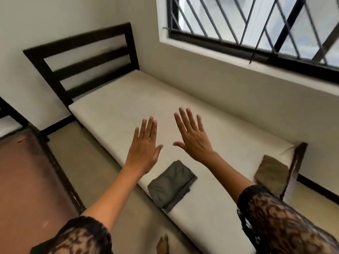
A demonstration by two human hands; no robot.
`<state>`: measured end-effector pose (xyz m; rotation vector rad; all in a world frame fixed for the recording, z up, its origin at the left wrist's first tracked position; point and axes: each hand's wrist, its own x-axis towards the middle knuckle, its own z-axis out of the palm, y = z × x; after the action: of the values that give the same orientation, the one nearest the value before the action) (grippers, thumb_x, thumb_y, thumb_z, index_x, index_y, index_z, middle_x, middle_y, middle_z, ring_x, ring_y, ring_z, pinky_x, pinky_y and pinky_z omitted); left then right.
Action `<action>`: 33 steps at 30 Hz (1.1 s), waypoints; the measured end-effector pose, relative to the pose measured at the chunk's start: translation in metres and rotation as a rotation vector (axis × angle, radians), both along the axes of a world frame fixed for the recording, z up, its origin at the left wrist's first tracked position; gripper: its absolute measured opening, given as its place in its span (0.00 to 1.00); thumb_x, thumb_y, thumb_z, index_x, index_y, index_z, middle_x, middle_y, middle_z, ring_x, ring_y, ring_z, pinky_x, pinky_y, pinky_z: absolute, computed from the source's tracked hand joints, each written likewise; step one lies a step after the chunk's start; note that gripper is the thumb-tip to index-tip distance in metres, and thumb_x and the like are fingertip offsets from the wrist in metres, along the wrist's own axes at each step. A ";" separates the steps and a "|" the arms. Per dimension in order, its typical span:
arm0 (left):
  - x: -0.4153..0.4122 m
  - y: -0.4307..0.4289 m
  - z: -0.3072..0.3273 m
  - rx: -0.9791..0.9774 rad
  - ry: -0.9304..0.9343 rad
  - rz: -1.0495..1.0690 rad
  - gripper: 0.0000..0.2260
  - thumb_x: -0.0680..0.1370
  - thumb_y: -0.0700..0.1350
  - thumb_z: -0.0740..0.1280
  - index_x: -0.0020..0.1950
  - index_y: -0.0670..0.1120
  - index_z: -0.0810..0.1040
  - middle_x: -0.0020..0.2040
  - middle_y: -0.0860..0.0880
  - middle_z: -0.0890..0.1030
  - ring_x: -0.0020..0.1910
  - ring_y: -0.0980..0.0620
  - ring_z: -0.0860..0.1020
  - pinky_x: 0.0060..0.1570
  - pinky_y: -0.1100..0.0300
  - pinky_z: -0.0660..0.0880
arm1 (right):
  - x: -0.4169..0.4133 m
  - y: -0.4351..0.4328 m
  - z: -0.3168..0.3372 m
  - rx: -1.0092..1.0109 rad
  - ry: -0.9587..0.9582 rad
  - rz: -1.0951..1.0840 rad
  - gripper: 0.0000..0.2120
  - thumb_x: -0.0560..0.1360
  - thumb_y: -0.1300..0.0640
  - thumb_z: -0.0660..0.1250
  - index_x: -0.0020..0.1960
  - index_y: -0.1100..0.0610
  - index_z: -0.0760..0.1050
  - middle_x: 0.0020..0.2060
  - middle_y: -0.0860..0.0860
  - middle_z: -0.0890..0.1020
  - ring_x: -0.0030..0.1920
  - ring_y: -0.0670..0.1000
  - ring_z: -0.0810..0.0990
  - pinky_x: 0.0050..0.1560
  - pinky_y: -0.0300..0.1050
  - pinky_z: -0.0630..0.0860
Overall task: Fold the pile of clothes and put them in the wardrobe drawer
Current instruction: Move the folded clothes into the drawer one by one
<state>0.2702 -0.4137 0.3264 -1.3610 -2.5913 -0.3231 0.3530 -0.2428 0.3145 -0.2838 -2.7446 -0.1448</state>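
Note:
A folded grey garment (171, 186) lies near the front edge of the cream mattress (128, 107). A folded olive-brown garment (271, 173) sits at the mattress's right end, against the footboard. My left hand (144, 147) and my right hand (192, 136) are stretched out side by side above the mattress, beyond the grey garment, with fingers straight and spread. Neither hand holds or touches anything. No wardrobe or drawer is in view.
The dark wooden headboard (82, 57) stands at the far left against the wall. A barred window (256, 26) runs along the wall behind the bed. A second bed frame (27, 162) with a brown surface stands at the left, across a strip of floor (113, 180).

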 end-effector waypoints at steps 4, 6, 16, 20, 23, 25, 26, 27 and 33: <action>-0.035 0.001 -0.051 -0.082 -0.121 -0.010 0.36 0.80 0.48 0.60 0.70 0.41 0.33 0.72 0.46 0.34 0.71 0.46 0.34 0.70 0.55 0.36 | -0.031 -0.003 -0.052 -0.014 -0.160 -0.088 0.55 0.61 0.39 0.76 0.74 0.59 0.48 0.74 0.58 0.51 0.73 0.60 0.48 0.70 0.61 0.51; -0.047 0.003 -0.087 -0.112 -0.203 -0.002 0.36 0.79 0.47 0.61 0.71 0.41 0.34 0.72 0.45 0.35 0.72 0.46 0.35 0.69 0.55 0.36 | -0.044 0.001 -0.087 -0.026 -0.249 -0.127 0.55 0.61 0.40 0.76 0.74 0.59 0.49 0.73 0.58 0.52 0.73 0.60 0.51 0.69 0.61 0.52; -0.077 0.028 -0.326 -0.348 -0.573 0.102 0.36 0.81 0.50 0.57 0.71 0.42 0.30 0.74 0.44 0.33 0.72 0.47 0.32 0.69 0.55 0.35 | -0.103 0.014 -0.311 -0.028 -0.582 0.018 0.56 0.60 0.44 0.78 0.76 0.58 0.48 0.73 0.58 0.49 0.73 0.58 0.47 0.70 0.60 0.49; -0.080 0.037 -0.393 -0.451 -0.619 0.124 0.42 0.77 0.53 0.64 0.75 0.40 0.38 0.77 0.43 0.41 0.76 0.45 0.42 0.72 0.52 0.42 | -0.115 0.015 -0.375 -0.007 -0.805 0.266 0.46 0.76 0.52 0.64 0.72 0.57 0.28 0.70 0.55 0.29 0.69 0.55 0.27 0.70 0.58 0.35; -0.082 0.040 -0.426 -0.520 -0.643 0.129 0.48 0.71 0.56 0.71 0.76 0.39 0.42 0.77 0.42 0.48 0.75 0.44 0.49 0.73 0.51 0.48 | -0.123 0.018 -0.399 0.044 -0.913 0.359 0.44 0.77 0.52 0.61 0.74 0.59 0.30 0.74 0.56 0.33 0.74 0.56 0.33 0.72 0.59 0.36; -0.086 0.043 -0.443 -0.509 -0.716 0.182 0.53 0.66 0.57 0.74 0.76 0.39 0.43 0.76 0.41 0.51 0.74 0.43 0.53 0.73 0.52 0.51 | -0.131 0.025 -0.414 0.064 -0.993 0.364 0.51 0.72 0.47 0.68 0.74 0.60 0.30 0.75 0.57 0.36 0.74 0.56 0.35 0.71 0.59 0.37; -0.089 0.044 -0.447 -0.499 -0.724 0.201 0.54 0.64 0.57 0.76 0.76 0.40 0.45 0.75 0.41 0.54 0.73 0.43 0.55 0.71 0.52 0.55 | -0.136 0.029 -0.418 0.075 -1.024 0.363 0.56 0.69 0.45 0.70 0.74 0.60 0.30 0.75 0.57 0.36 0.75 0.57 0.36 0.71 0.59 0.37; -0.092 0.045 -0.449 -0.496 -0.710 0.210 0.54 0.62 0.58 0.76 0.75 0.40 0.48 0.73 0.42 0.58 0.71 0.43 0.59 0.68 0.52 0.58 | -0.142 0.032 -0.422 0.062 -1.052 0.375 0.58 0.67 0.43 0.72 0.74 0.60 0.30 0.75 0.57 0.37 0.75 0.57 0.37 0.71 0.58 0.37; -0.090 0.050 -0.450 -0.507 -0.744 0.226 0.37 0.63 0.55 0.77 0.64 0.41 0.65 0.61 0.43 0.70 0.61 0.44 0.69 0.56 0.53 0.67 | -0.159 0.037 -0.429 0.028 -1.136 0.500 0.51 0.67 0.42 0.71 0.76 0.58 0.44 0.75 0.60 0.49 0.75 0.59 0.52 0.73 0.54 0.44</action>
<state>0.1803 -0.3636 -0.1240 -1.2105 -3.6070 -0.1528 0.1945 -0.2063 -0.1145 0.7275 -3.7847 -0.2663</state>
